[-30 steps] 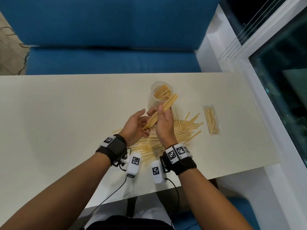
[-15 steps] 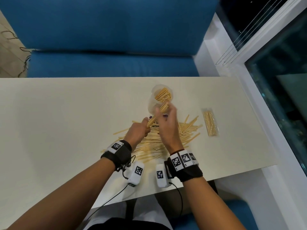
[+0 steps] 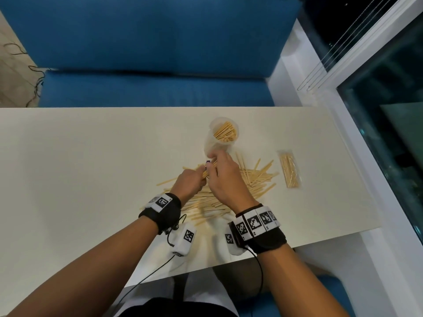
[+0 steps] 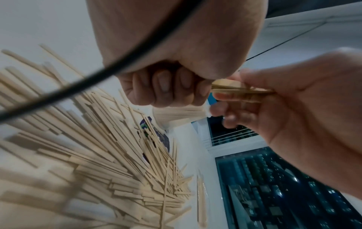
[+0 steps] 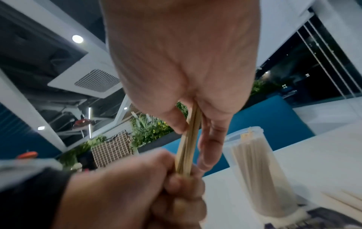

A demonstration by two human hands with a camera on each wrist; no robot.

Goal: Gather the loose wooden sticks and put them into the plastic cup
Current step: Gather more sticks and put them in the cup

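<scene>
Both hands clamp one small bundle [image 5: 188,142] just short of the plastic cup [image 3: 223,139] (already part-filled): left hand [image 3: 190,181] fisted, right hand [image 3: 225,177] pinching; a big pile of loose sticks [image 3: 229,195] waits on the table [image 3: 91,168]

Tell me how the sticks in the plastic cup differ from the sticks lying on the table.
The sticks in the plastic cup stand nearly upright, packed side by side; the loose sticks on the table lie flat, fanned and crossing each other. The cup's sticks are held in by its clear wall; the loose ones spread across the bare tabletop, partly under both hands. The pile on the table looks larger. Both are the same pale, flat wood.
</scene>
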